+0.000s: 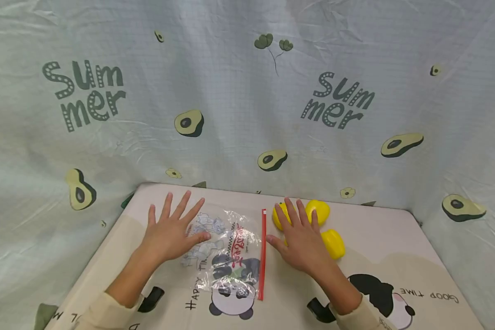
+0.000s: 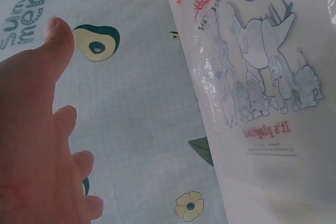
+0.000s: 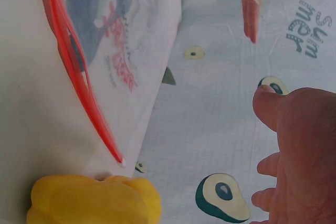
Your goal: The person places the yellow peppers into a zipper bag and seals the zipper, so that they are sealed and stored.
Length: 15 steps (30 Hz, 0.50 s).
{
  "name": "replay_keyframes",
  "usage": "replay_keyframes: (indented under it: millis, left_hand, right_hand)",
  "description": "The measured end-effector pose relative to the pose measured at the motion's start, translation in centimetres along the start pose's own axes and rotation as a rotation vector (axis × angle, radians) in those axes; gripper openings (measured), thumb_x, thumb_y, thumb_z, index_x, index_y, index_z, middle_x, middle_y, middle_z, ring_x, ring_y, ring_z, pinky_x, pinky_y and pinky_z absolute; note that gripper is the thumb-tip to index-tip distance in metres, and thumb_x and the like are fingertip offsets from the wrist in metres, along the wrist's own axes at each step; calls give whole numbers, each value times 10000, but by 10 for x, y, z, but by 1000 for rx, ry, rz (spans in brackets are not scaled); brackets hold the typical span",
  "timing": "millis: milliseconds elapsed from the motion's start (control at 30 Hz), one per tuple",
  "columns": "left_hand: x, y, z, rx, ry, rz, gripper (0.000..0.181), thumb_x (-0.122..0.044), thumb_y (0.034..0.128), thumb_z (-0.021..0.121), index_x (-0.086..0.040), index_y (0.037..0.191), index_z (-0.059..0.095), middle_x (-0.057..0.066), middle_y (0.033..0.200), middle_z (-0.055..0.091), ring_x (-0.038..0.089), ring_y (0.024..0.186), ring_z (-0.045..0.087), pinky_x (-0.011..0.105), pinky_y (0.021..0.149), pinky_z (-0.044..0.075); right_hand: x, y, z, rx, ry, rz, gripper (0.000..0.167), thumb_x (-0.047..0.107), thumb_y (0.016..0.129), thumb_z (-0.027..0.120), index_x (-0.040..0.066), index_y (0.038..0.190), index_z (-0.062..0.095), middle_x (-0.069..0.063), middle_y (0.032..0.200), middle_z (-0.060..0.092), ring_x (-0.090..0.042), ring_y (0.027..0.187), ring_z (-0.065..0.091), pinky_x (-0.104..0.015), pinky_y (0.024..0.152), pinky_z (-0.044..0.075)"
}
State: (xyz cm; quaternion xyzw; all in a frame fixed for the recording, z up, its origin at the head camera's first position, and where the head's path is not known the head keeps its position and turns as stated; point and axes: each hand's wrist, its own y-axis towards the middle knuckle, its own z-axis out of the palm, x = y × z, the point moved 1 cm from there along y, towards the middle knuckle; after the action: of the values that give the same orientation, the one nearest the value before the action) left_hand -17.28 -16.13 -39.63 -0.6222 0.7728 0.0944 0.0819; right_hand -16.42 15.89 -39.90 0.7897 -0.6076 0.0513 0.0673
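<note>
A clear plastic zip bag (image 1: pixel 235 247) with a red zip edge (image 1: pixel 262 266) and printed cartoon figures lies flat on the table. My left hand (image 1: pixel 169 236) is held with spread, straight fingers above the bag's left side, holding nothing. My right hand (image 1: pixel 303 243) is likewise spread, to the right of the zip edge and over some yellow objects. A yellow bell pepper (image 1: pixel 333 244) lies to the right of that hand. Behind its fingers are a smooth rounded yellow object (image 1: pixel 318 211) and another yellow one (image 1: pixel 278 217), partly hidden. In the right wrist view the yellow, lobed pepper (image 3: pixel 94 203) sits near the zip.
The pale table cover (image 1: pixel 379 229) carries printed pandas, a dog and lettering. A light curtain (image 1: pixel 231 91) printed with avocados and "summer" hangs behind the table's back edge and along both sides.
</note>
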Motion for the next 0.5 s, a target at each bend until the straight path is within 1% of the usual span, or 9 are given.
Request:
replay_keyframes:
  millis: [100,267,500]
  left_hand:
    - [-2,-1,3,0,-2,2,906,-679,921,633,-298,1660,273,139,1769,110,556,1595,-4,835,1192,-27]
    - [-6,-4,8,-7,4,4,890,-676,918,638,-309,1652,295,125,1770,118,555,1595,11,835,1193,-10]
    - [-12,-6,15,-10,8,12,903,-678,907,651,-302,1650,302,129,1767,137,553,1598,14,835,1196,-6]
  right_hand:
    - [1,0,2,-2,-7,-1,876,591,983,597,229,1679,206,-89,1782,73,-405,1646,32,-709,1281,30]
    - [4,-3,5,2,-7,4,860,597,990,586,221,1675,227,-86,1781,81,-402,1646,46,-698,1284,29]
    - [6,-5,9,-5,-24,-6,858,610,989,577,206,1670,246,-101,1777,106,-400,1646,64,-695,1284,64]
